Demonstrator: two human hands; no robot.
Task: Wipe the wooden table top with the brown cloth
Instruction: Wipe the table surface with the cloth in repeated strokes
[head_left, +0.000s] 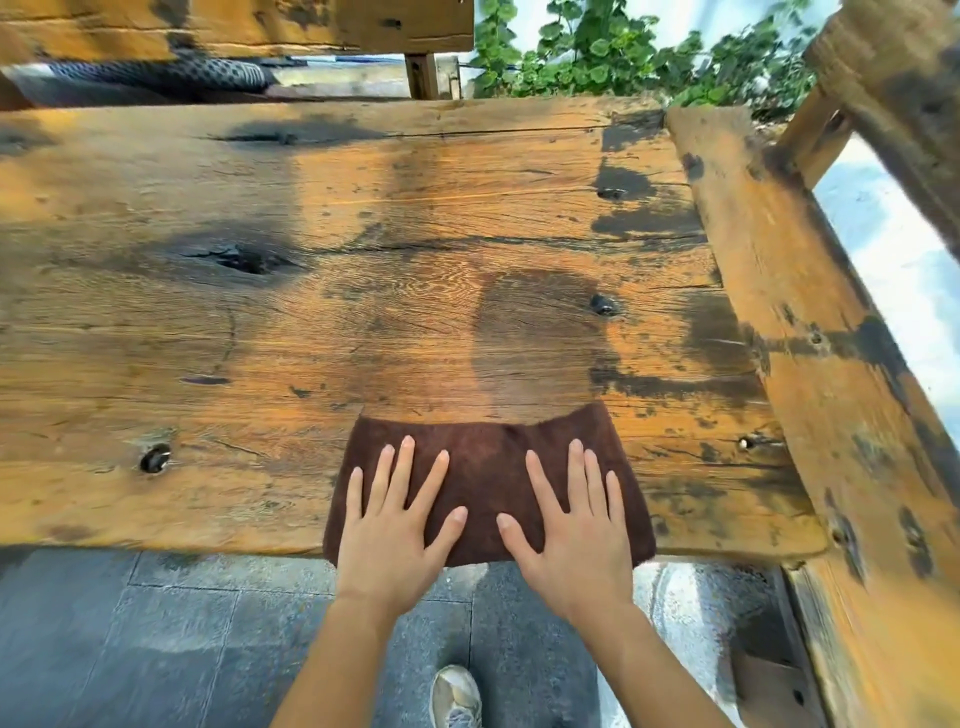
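Note:
The brown cloth (485, 457) lies flat on the wooden table top (311, 234), at its near edge, right of centre. My left hand (397, 519) presses palm-down on the cloth's left half with fingers spread. My right hand (569, 519) presses flat on its right half, fingers also spread. The cloth's near edge hangs slightly over the table's front edge. Beyond the cloth, a darker damp-looking band (535, 338) runs away from it across the wood.
A raised wooden plank (810, 322) borders the table's right side. A wooden bench (234, 26) stands behind the far edge, with green plants (623, 52) at the back right. Grey stone paving (156, 649) and my shoe (456, 696) show below.

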